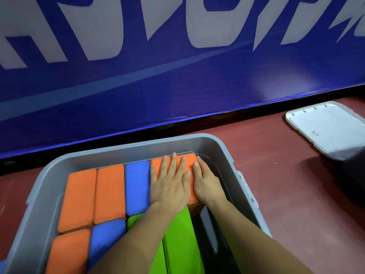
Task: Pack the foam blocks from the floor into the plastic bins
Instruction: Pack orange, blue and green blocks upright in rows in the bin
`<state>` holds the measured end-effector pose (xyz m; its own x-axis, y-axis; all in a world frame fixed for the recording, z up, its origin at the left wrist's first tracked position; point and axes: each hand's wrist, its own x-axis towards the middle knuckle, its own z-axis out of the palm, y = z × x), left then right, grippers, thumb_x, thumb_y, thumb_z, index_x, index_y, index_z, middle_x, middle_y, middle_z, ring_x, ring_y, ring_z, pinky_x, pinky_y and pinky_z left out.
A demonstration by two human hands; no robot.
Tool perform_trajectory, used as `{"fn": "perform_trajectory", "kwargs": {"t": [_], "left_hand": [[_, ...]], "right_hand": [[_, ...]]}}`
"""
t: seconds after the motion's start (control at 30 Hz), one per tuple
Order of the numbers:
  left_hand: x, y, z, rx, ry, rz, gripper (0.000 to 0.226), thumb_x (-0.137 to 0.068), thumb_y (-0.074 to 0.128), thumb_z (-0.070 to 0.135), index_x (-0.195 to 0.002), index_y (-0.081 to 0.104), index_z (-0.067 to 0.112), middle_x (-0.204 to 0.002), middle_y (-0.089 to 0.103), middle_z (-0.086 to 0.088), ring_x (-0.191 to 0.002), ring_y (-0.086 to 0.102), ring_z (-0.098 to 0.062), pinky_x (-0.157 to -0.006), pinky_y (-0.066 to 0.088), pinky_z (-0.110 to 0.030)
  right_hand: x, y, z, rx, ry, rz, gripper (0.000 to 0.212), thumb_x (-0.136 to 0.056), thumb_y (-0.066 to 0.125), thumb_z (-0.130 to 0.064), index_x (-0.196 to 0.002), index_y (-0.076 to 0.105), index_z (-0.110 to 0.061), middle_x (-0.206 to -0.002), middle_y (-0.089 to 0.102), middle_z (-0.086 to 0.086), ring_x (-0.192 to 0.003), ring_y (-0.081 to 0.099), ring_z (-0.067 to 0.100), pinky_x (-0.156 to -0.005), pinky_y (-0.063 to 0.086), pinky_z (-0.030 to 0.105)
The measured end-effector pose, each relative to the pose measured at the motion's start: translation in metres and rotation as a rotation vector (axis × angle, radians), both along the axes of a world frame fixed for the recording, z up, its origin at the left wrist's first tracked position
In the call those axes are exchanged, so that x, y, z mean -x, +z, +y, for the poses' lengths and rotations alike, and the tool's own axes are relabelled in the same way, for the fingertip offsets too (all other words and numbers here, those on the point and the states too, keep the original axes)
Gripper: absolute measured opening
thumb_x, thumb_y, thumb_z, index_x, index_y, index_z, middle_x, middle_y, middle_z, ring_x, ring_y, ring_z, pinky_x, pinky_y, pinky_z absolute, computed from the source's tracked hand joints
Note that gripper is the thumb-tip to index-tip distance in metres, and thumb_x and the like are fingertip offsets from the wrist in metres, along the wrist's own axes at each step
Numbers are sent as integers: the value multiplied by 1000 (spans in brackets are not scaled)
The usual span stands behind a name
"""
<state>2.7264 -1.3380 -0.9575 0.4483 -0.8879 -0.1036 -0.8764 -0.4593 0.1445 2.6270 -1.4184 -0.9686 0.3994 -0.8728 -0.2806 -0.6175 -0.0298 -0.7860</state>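
From the head view, you are pressing your left hand (169, 184) and right hand (206, 184), both flat and gripping nothing, onto the orange block (190, 160) in the grey bin's (98, 157) far right corner. You are likely seating it. Next, the nearer gap by the right wall probably needs another block.

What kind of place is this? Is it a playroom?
Probably an indoor play or sports hall: a dark red floor, a big blue banner with huge white letters, and a grey bin of foam blocks.
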Motion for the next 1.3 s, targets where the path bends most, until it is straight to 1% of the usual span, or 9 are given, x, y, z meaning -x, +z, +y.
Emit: {"fn": "perform_trajectory", "kwargs": {"t": [0.27, 0.43, 0.5, 0.6, 0.67, 0.83, 1.03, 1.2, 1.3], "left_hand": [[-4, 11, 34, 21, 52, 136, 92, -75, -26, 58, -161, -5, 33, -168, -11, 10, -154, -14, -11, -123, -11, -43], [-6, 29, 62, 4, 38, 86, 90, -79, -22, 59, -161, 1, 34, -169, -8, 8, -156, -8, -14, -124, -6, -45], [-12, 42, 73, 52, 51, 44, 86, -85, -15, 58, -162, 13, 31, -170, 5, 3, -156, 6, -18, -125, 4, -45], [-31, 62, 103, 203, 100, 22, 67, -98, 17, 50, -149, 50, 22, -154, 47, -8, -140, 47, -27, -114, 36, -50], [-51, 71, 135, 258, 137, -12, 60, -98, 26, 45, -143, 57, 21, -146, 56, -9, -132, 55, -29, -109, 43, -51], [-107, 92, 242, 272, 270, -87, 60, -98, 27, 47, -143, 56, 20, -145, 57, -10, -133, 54, -31, -110, 41, -53], [-153, 88, 386, 149, 543, -45, 80, -89, 0, 60, -159, 27, 32, -165, 28, -1, -151, 25, -23, -123, 16, -44], [-175, 53, 458, 78, 685, 29, 60, -105, 21, 54, -161, 13, 34, -169, 14, -1, -154, 15, -25, -125, 12, -43], [-176, 17, 483, 2, 727, 61, 68, -98, 11, 62, -161, 17, 36, -168, 18, -4, -152, 23, -28, -123, 17, -43]], "right_hand": [[16, 18, 29, 65, -6, -8, 59, -108, 21, -52, -162, 23, -28, -160, 42, 5, -146, 39, 23, -120, 29, 39], [10, 35, 51, 203, 77, 83, 60, -106, 20, -56, -161, 21, -34, -167, 23, 4, -155, 15, 23, -125, 17, 45], [-3, 52, 63, 317, 112, 76, 61, -104, 18, -59, -160, 28, -34, -165, 28, 2, -154, 20, 22, -124, 19, 44], [-33, 75, 91, 411, 207, -20, 77, -95, 10, -64, -157, 37, -28, -160, 41, 3, -149, 32, 18, -123, 23, 40], [-58, 85, 119, 410, 269, -84, 79, -94, 9, -65, -157, 38, -25, -159, 43, 3, -148, 35, 18, -122, 26, 40], [-117, 100, 212, 402, 421, -163, 78, -97, 10, -63, -156, 38, -23, -159, 42, 2, -148, 35, 17, -124, 25, 36], [-167, 108, 332, 306, 628, -273, 59, -108, 26, -49, -158, 35, -19, -161, 38, 0, -150, 30, 15, -124, 19, 31], [-193, 80, 398, 211, 727, -261, 53, -110, 33, -39, -159, 33, -20, -162, 36, 2, -150, 29, 13, -124, 18, 27], [-200, 47, 422, 111, 745, -187, 54, -109, 34, -42, -159, 31, -22, -162, 34, 1, -150, 28, 13, -123, 19, 26]]}}
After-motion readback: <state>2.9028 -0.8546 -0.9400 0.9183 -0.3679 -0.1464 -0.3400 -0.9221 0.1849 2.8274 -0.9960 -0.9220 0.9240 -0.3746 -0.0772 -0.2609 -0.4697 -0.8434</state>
